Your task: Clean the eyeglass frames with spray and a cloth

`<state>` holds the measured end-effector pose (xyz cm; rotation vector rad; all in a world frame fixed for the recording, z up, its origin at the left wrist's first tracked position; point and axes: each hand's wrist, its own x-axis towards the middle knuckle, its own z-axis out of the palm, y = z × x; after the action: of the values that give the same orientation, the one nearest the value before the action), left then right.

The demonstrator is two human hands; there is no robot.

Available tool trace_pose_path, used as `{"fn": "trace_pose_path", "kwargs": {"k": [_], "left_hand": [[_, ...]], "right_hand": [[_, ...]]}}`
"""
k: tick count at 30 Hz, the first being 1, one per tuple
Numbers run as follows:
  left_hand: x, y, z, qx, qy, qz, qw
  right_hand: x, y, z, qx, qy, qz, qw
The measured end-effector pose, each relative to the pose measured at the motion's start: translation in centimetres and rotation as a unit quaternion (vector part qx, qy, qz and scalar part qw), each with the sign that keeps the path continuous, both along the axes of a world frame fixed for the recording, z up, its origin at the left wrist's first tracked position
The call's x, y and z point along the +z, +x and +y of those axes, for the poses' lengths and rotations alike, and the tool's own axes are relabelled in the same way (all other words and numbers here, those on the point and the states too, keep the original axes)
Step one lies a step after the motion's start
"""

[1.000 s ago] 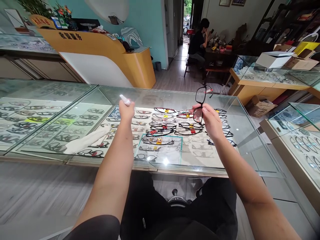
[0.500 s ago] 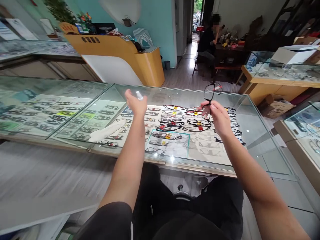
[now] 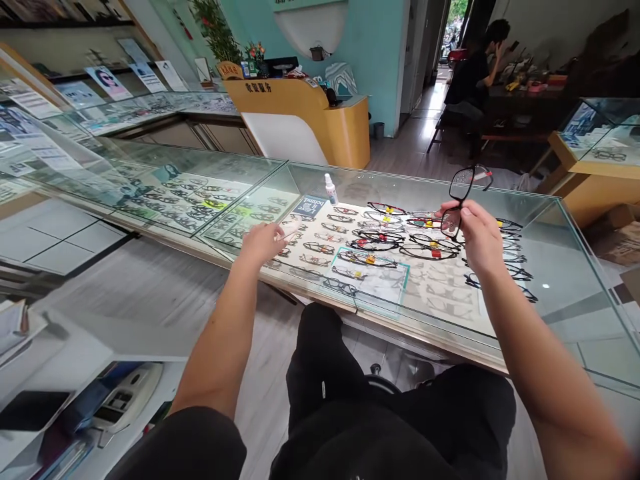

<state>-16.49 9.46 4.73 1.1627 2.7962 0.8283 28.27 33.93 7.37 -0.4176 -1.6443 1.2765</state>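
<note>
In my right hand (image 3: 479, 233) is a pair of black-framed eyeglasses (image 3: 463, 183), pinched by the frame and held up over the glass counter (image 3: 445, 320). Droplets dot its lenses, and a reddish label shows on one temple. My left hand (image 3: 261, 244) is low over the counter's near left part, its fingers closed on a white cloth (image 3: 290, 230) that is mostly hidden. A small white spray bottle (image 3: 331, 191) stands upright on the glass, beyond my left hand. Beneath the glass lie rows of eyeglasses (image 3: 377, 239), some with red or yellow tags.
A dark blue printed card (image 3: 309, 207) shows near the bottle. Behind the counter is a yellow and white service desk (image 3: 300, 100). A seated person (image 3: 470, 83) is at a dark table at the back right. Another glass case (image 3: 600, 137) stands at the right.
My left hand has let go of the spray bottle and moved nearer to me, onto the white cloth. My right hand still holds the eyeglasses up. The view has turned left.
</note>
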Motion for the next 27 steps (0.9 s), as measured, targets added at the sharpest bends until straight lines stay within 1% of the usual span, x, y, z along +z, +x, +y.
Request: {"fn": "trace_pose_path", "kwargs": {"k": [3, 5, 7, 10, 13, 16, 19, 21, 23, 25, 27], "left_hand": [[-0.7, -0.8, -2.9, -0.002, -0.064, 0.047, 0.997], [-1.0, -1.6, -4.3, -0.003, -0.107, 0.091, 0.99], [-1.3, -2.3, -5.2, -0.01, -0.134, 0.114, 0.984], [-1.2, -2.8, -5.3, -0.029, -0.131, 0.122, 0.983], [-0.7, -2.3, -3.8, -0.061, -0.093, 0.142, 0.984], [-0.5, -1.4, -1.1, -0.088, -0.068, 0.13, 0.985], [-0.8, -0.8, 1.9, -0.089, -0.063, 0.106, 0.988], [-1.0, -0.9, 3.4, -0.077, -0.051, 0.082, 0.992], [-0.8, -1.2, 4.3, -0.054, -0.031, 0.047, 0.997], [-0.2, -1.6, 4.6, -0.02, 0.001, 0.004, 1.0], [0.8, -2.0, 4.6, 0.017, 0.05, -0.042, 0.998]], "right_hand": [[0.0, 0.1, -0.1, -0.006, 0.002, -0.004, 1.0], [0.1, 0.1, -0.3, -0.012, 0.0, -0.006, 1.0], [0.2, 0.1, -0.4, -0.016, -0.002, -0.004, 1.0], [0.0, 0.0, -0.5, -0.012, -0.007, 0.0, 1.0], [-0.3, -0.1, -0.4, -0.006, -0.013, -0.004, 1.0], [-0.4, -0.1, -0.4, -0.001, -0.014, 0.0, 1.0], [-0.2, -0.1, -0.6, -0.001, -0.011, -0.003, 1.0], [0.0, 0.0, -0.7, -0.001, -0.013, -0.004, 1.0], [0.1, 0.0, -0.6, -0.001, -0.014, -0.003, 1.0], [0.1, 0.1, -0.6, -0.004, -0.014, -0.002, 1.0], [0.1, 0.1, -0.5, -0.005, -0.012, -0.002, 1.0]]}}
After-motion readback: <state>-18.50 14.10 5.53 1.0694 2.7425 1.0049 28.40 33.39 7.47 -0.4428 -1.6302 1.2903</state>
